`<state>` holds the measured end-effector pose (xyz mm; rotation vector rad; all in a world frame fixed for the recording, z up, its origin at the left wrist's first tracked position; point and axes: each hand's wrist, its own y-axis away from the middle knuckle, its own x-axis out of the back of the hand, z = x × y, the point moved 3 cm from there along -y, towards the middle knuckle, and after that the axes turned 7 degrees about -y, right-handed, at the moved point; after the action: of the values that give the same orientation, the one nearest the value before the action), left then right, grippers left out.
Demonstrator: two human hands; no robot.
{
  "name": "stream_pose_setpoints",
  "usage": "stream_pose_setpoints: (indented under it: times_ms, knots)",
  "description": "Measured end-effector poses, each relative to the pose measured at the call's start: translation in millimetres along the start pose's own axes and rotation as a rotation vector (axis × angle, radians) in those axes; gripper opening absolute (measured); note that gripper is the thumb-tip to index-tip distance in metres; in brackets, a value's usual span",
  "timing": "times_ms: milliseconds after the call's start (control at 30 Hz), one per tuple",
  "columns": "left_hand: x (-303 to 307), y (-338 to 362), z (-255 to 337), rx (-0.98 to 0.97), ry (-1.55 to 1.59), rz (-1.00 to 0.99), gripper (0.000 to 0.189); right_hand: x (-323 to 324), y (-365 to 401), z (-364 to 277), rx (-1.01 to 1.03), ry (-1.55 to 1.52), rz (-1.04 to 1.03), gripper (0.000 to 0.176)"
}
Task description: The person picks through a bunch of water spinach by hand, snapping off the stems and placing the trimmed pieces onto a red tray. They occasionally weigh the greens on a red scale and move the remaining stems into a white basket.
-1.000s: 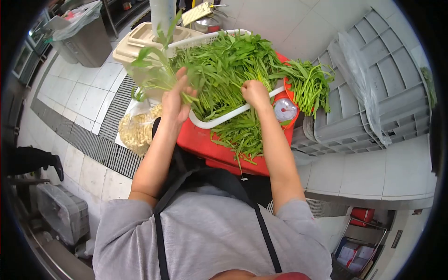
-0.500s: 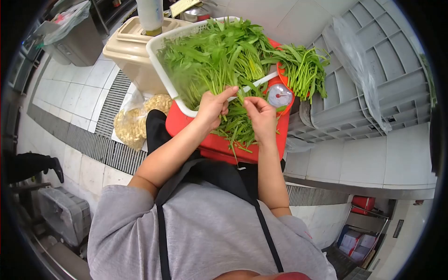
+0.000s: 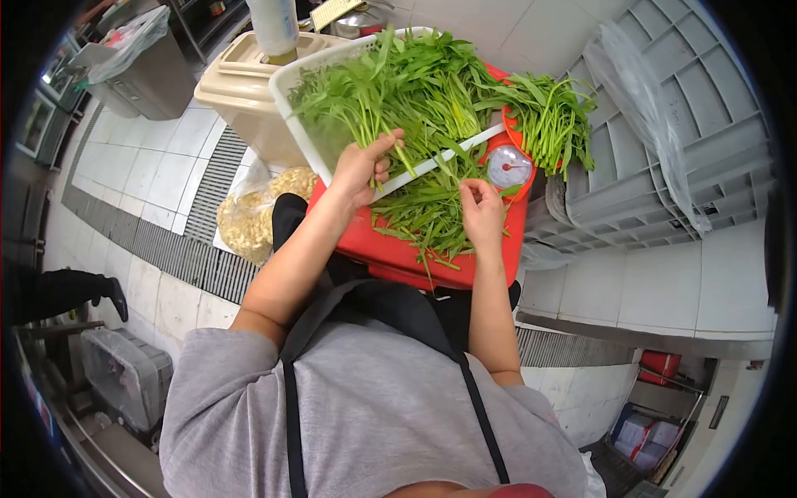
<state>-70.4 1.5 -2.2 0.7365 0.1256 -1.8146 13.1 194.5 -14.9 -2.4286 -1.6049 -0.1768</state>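
Note:
My left hand (image 3: 364, 170) is closed round the stems of a bunch of leafy greens (image 3: 357, 91) at the front left of the white basket (image 3: 292, 104). More greens fill the basket. To the right, my right hand (image 3: 483, 209) has its fingers bent together above loose leaves (image 3: 423, 217) on the red surface (image 3: 365, 236); whatever lies between its fingertips is too small to make out. Beyond it stands an orange scale (image 3: 508, 166) with a round dial, and a bundle of greens (image 3: 552, 124) lies on top of it.
Grey plastic crates (image 3: 664, 158) stand at the right. A beige lidded bin (image 3: 241, 79) and a bag of pale pieces (image 3: 249, 220) are at the left. Another person's leg and black shoe (image 3: 116, 299) show at the far left.
My hands have moved apart. The left one has shifted left with the greens, and the right one has moved slightly right and down, away from the stems.

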Motion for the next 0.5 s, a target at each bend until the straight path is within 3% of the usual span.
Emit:
stream_pose_setpoints:
  times_ms: [67, 100, 133, 200, 333, 400, 467, 500]
  knots:
    - [-2, 4, 1, 0.003, -0.038, -0.086, 0.029, 10, -2, -2, 0.374, 0.601, 0.123, 0.023]
    - [-6, 7, 0, 0.012, -0.036, -0.197, 0.029, 8, -3, -14, 0.309, 0.381, 0.073, 0.023]
    - [-10, 10, -2, 0.024, -0.033, -0.308, 0.030, 1, -5, -28, 0.301, 0.383, 0.084, 0.023]
    - [-16, 18, -4, 0.072, -0.022, -0.368, 0.032, -16, -6, -52, 0.374, -0.096, -0.021, 0.023]
    - [-24, 26, 3, 0.051, -0.054, -0.357, 0.036, -35, -5, -68, 0.370, -0.072, -0.125, 0.022]
    - [-21, 26, 5, -0.004, -0.115, -0.315, 0.035, -46, -1, -59, 0.013, -0.364, -0.204, 0.021]
    - [-17, 21, 2, -0.028, -0.084, -0.283, 0.035, -49, 5, -48, -0.041, -0.289, -0.139, 0.020]
    - [-18, 19, 2, -0.064, -0.056, -0.260, 0.035, -53, 10, -47, 0.006, -0.166, -0.226, 0.021]
